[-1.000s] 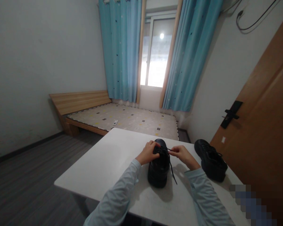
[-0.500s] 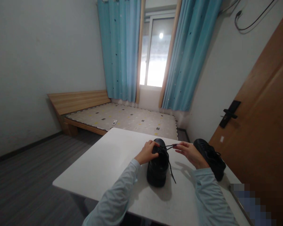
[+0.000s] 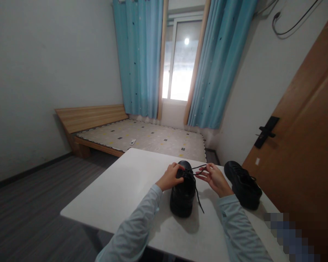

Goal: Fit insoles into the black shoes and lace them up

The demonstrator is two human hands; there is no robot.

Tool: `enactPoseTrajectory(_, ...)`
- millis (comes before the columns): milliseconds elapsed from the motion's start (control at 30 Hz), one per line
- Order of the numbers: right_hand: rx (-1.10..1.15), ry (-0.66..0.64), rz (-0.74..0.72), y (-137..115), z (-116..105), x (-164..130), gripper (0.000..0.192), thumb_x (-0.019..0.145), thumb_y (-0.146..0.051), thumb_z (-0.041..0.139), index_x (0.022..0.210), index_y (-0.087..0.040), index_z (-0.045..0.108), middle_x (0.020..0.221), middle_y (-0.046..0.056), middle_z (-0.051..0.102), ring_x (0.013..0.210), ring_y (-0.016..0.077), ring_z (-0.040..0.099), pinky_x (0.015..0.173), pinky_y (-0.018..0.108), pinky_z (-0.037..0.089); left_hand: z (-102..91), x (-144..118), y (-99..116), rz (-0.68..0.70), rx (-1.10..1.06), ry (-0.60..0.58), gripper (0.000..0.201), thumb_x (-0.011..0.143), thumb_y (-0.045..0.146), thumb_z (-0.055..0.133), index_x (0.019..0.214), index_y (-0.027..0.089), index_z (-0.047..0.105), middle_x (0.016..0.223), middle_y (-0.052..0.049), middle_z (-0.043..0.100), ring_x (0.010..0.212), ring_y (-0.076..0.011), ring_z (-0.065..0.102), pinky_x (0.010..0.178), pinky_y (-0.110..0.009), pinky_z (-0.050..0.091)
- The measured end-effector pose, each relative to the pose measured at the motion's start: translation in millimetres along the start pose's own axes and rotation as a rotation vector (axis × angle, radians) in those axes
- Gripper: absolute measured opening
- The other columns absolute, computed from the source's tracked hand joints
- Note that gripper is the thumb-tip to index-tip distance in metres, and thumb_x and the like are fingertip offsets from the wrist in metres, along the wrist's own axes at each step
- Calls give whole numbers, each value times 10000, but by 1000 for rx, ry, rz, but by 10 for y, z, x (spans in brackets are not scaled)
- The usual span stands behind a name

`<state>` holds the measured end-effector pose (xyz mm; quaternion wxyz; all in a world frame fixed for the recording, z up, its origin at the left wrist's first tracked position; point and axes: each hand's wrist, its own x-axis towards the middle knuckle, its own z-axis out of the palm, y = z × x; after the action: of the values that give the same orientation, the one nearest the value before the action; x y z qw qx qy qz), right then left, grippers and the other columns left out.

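Note:
A black shoe (image 3: 182, 198) stands on the white table (image 3: 112, 193), its heel toward me. My left hand (image 3: 171, 176) is closed at the shoe's laced front, thumb and fingers pinching near the lace knot; the exact strand there is hard to see. To the right of the shoe, my right hand (image 3: 211, 178) pinches a black shoelace (image 3: 199, 167) drawn out sideways from it. Another lace end (image 3: 199, 202) hangs down the shoe's right side onto the table. A second black shoe (image 3: 243, 185), laced, rests at the table's right side beyond my right hand.
Behind the table is a low bed (image 3: 153, 136) with a patterned mattress and a white remote (image 3: 132, 142) on it. A brown door (image 3: 297, 145) with a black handle stands at right. Blue curtains (image 3: 142, 62) frame the window.
My right hand has shifted a little left, nearer the shoe, and its fingers have bent around the lace. My left hand and both shoes have stayed in place.

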<state>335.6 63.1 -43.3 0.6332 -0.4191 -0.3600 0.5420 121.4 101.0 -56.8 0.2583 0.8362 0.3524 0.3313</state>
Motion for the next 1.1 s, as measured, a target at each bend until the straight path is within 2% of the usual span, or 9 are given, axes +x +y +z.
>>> enactPoseTrajectory(133, -36, 54, -115, 71, 33, 29, 255, 731, -354, 642, 727, -237, 416, 564, -76, 569, 451, 102, 555, 603, 353, 553, 11, 9, -33, 16, -11, 7, 369, 640, 151, 617, 1005, 181, 571, 1046, -63, 512, 1036, -223, 464, 949, -355, 374)
enactPoseTrajectory(300, -94, 44, -252, 117, 22, 86, 305, 704, -411, 656, 754, -239, 409, 527, -104, 500, 387, 67, 441, 500, 285, 518, 15, 15, -58, 39, -22, 16, 376, 637, 165, 634, 1006, 175, 567, 1034, -63, 519, 1018, -219, 481, 940, -354, 384)
enactPoseTrajectory(667, -392, 127, -532, 146, 11, 168, 201, 804, -392, 546, 793, -238, 417, 535, -101, 425, 409, 73, 423, 441, 219, 417, 7, 14, -47, 52, -20, 26, 364, 637, 168, 641, 994, 175, 566, 1016, -59, 527, 999, -212, 492, 925, -342, 393)
enactPoseTrajectory(867, -533, 163, -610, 88, 31, 123, 159, 834, -370, 500, 804, -233, 426, 548, -79, 419, 484, 107, 449, 511, 245, 414, 8, 15, -61, 42, -27, 13, 370, 641, 174, 641, 1003, 181, 568, 1039, -61, 528, 1029, -220, 480, 946, -352, 381)
enactPoseTrajectory(1100, -747, 210, -689, 33, 53, 55, 140, 845, -363, 470, 804, -229, 465, 611, -49, 420, 565, 131, 421, 547, 249, 342, -1, 10, -48, 37, -37, 13, 374, 640, 175, 642, 1007, 180, 571, 1040, -63, 526, 1026, -221, 482, 942, -354, 384)
